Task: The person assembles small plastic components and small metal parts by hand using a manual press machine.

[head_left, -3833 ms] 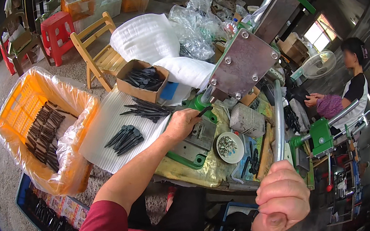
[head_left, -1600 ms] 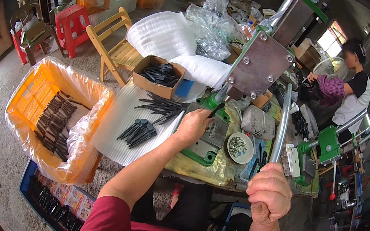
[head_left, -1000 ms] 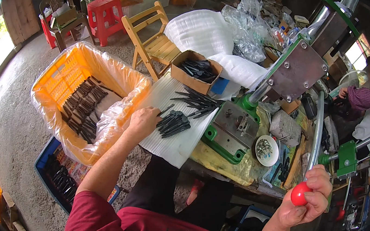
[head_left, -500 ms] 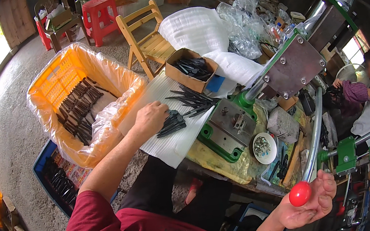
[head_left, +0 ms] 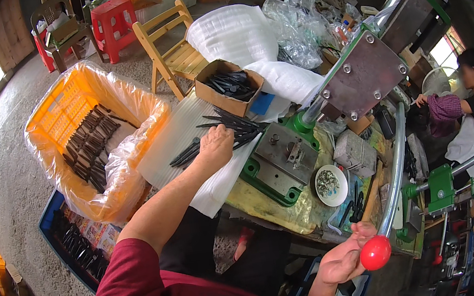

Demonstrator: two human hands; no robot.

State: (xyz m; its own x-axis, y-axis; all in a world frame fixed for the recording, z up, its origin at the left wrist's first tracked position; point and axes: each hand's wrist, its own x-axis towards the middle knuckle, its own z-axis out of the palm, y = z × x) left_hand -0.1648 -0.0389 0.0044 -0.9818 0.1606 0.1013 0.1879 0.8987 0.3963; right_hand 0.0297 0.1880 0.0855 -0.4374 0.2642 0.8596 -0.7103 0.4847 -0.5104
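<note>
My left hand point(head_left: 217, 146) is over slim, pointed black pieces point(head_left: 234, 123) spread on a white foam sheet point(head_left: 157, 152). Its fingers are closed at the pile on a piece, mostly hidden beneath them. A small bundle of the same black pieces point(head_left: 185, 153) lies just left of that hand. My right hand point(head_left: 341, 260) is palm up at the lower right, its fingers loosely bent and apart, touching the red ball knob point(head_left: 375, 252) at the end of a metal lever point(head_left: 398, 186). The lever belongs to a green hand press point(head_left: 278, 163), whose steel bed stands right of the foam sheet.
A cardboard box point(head_left: 205, 91) of black pieces stands behind the pile. At left is a plastic-lined yellow crate point(head_left: 45, 122) with rows of dark pieces; a blue tray point(head_left: 46, 224) lies below it. A white bowl point(head_left: 341, 191) holds small metal parts. A person point(head_left: 467, 123) works at far right.
My left hand has moved right, from the small bundle to the larger pile. My right hand has shifted left of the knob, its fingers bending more. The whole view has shifted slightly.
</note>
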